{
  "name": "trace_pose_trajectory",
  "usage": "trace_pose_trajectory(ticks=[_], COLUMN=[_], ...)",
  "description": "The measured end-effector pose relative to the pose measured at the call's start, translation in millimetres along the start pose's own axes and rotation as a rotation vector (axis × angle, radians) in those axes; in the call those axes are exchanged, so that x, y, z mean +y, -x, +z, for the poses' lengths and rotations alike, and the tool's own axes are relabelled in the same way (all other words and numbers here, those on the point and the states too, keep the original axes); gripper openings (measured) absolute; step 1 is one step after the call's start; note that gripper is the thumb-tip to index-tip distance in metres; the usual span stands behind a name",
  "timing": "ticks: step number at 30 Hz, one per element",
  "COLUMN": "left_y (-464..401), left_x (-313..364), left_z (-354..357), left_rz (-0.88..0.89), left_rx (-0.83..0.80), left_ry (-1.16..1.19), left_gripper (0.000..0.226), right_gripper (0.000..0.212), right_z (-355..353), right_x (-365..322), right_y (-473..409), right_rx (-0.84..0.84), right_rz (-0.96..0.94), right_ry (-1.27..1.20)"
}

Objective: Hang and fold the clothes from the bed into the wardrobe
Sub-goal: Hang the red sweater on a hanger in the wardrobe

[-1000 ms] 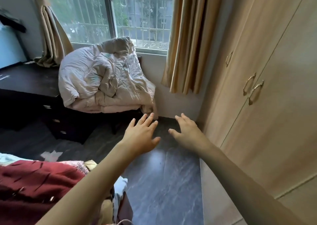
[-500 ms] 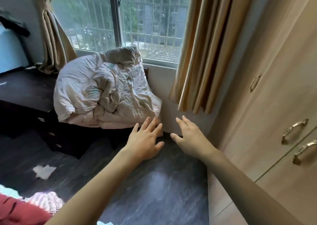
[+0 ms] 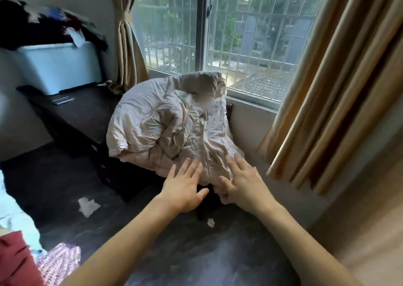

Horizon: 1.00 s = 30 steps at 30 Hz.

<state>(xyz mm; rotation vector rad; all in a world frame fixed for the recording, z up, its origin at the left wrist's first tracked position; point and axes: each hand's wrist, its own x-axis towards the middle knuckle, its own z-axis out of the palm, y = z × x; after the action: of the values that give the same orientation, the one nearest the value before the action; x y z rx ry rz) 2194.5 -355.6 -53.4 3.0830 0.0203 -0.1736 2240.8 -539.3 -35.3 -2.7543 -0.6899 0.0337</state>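
Head view, starting at the bottom of the frame: two bare forearms reach forward from the lower edge over a dark marbled floor point(image 3: 196, 253). At the lower left corner lies a heap of clothes point(image 3: 24, 261), a dark red garment beside a pink patterned one, on a pale blue sheet; these are the clothes on the bed. Along the right edge runs a light wooden surface point(image 3: 370, 231), possibly the wardrobe, though I cannot tell.

Toward the middle of the frame, the left hand point(image 3: 185, 189) and the right hand point(image 3: 242, 183) are held palm down, side by side and apart, fingers straight and spread, holding nothing. Their fingertips overlap the lower edge of a crumpled beige duvet point(image 3: 165, 124); whether they touch it I cannot tell. The duvet is bundled on a dark low seat or stand under the window.

Two white scraps of paper point(image 3: 88, 206) lie on the floor left of the hands. Farther, at left, stands a dark desk point(image 3: 82, 115) with a light blue storage box point(image 3: 58, 65) on it, dark clothing piled on top. At the top, a barred window point(image 3: 239, 34) is flanked by tan curtains point(image 3: 340, 89).
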Motion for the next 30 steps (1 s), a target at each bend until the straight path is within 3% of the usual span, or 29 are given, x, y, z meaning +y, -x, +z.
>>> trace_pose_trajectory(ticks=[5, 10, 14, 17, 19, 30], left_y=[-59, -72, -54, -30, -13, 71], left_x=[-6, -51, -108, -154, -187, -378], left_z=[-13, -14, -9, -3, 1, 0], left_rz=[-0.116, -0.301, -0.51, -0.67, -0.765, -1.221], left_rx=[0.091, 0.103, 0.097, 0.095, 0.098, 0.21], left_ry=[0.023, 0.017, 0.031, 0.049, 0.06, 0.135], left_gripper=[0.077, 0.076, 0.074, 0.073, 0.073, 0.07], right_gripper=[0.069, 0.067, 0.068, 0.053, 0.072, 0.067], right_z=[-7, 0, 24, 45, 64, 121], right_x=[26, -3, -65, -117, -155, -399], right_y=[-83, -156, -198, -229, -250, -311], right_rx=[-0.074, -0.089, -0.154, -0.204, -0.207, -0.371], right_rz=[-0.135, -0.286, -0.487, -0.692, -0.807, -1.099], right_ry=[0.083, 0.044, 0.013, 0.022, 0.086, 0.052])
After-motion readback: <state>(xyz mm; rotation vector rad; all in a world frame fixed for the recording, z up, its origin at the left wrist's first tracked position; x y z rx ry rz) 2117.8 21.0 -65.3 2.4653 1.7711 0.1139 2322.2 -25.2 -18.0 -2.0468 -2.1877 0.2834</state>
